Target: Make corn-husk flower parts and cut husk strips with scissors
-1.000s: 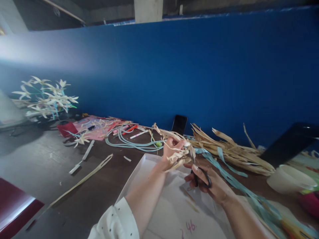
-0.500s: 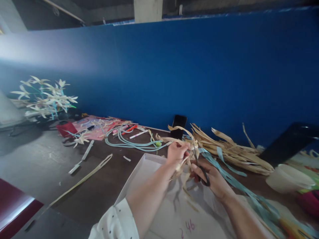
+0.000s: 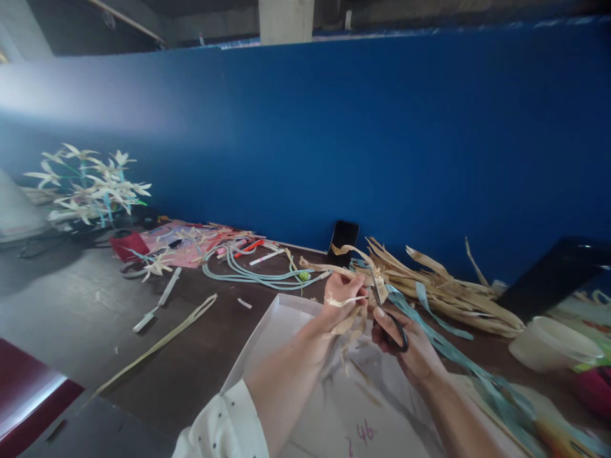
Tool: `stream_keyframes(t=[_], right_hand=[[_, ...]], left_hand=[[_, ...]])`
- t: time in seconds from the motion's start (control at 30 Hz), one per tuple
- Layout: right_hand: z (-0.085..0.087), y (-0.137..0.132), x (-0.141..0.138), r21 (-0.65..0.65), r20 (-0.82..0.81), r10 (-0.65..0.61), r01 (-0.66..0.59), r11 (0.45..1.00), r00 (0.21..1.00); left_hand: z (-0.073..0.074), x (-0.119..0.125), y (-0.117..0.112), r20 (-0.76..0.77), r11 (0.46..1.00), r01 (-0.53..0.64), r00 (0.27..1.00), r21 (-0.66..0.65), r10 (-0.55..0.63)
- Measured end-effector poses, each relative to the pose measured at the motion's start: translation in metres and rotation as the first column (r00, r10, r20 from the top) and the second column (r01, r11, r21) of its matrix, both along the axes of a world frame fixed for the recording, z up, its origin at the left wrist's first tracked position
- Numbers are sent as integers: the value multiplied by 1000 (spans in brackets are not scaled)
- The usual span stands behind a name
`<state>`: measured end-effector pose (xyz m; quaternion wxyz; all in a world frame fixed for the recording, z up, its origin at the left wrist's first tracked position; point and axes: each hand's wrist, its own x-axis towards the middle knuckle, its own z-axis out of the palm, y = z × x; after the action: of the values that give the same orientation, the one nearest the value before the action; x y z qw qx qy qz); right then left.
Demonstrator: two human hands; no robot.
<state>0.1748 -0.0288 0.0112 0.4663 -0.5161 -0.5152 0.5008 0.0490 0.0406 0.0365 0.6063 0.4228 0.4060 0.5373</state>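
My left hand (image 3: 344, 294) is closed, pinching a tan strip of dried husk (image 3: 317, 266) whose ends curl out to the left and upward. My right hand (image 3: 405, 343) grips black-handled scissors (image 3: 396, 334), their blades pointing up and away beside the husk near my left fingertips. Whether the blades touch the husk I cannot tell. A thin pale strip lies across the back of my left hand. Below both hands is a shallow white box (image 3: 324, 413) with purple handwriting and thin husk scraps (image 3: 366, 381) in it.
Dried husks (image 3: 443, 299) lie right of my hands, with blue-green ribbons (image 3: 458, 353) before them. A phone (image 3: 344, 238) leans on the blue partition (image 3: 405, 127). A white tub (image 3: 554, 343) sits at right; pale blue cord (image 3: 248, 278) and husk flowers (image 3: 105, 181) are at left.
My right hand with the scissors has shifted slightly right. Husk hanging under my left hand has dropped away or moved, and a thin pale strip now crosses that hand.
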Motion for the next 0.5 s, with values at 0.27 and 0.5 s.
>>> stream_keyframes(t=[0.27,0.5], right_hand=[[2,-2,-10,6,-57,-83,84,996,995],[10,-1,-3,31,97,-237,235,972,967]], left_hand=[[-12,3,7,129,1000,8,992,3,-9],[-13,3,12,228,1000,-29,973,-12,31]])
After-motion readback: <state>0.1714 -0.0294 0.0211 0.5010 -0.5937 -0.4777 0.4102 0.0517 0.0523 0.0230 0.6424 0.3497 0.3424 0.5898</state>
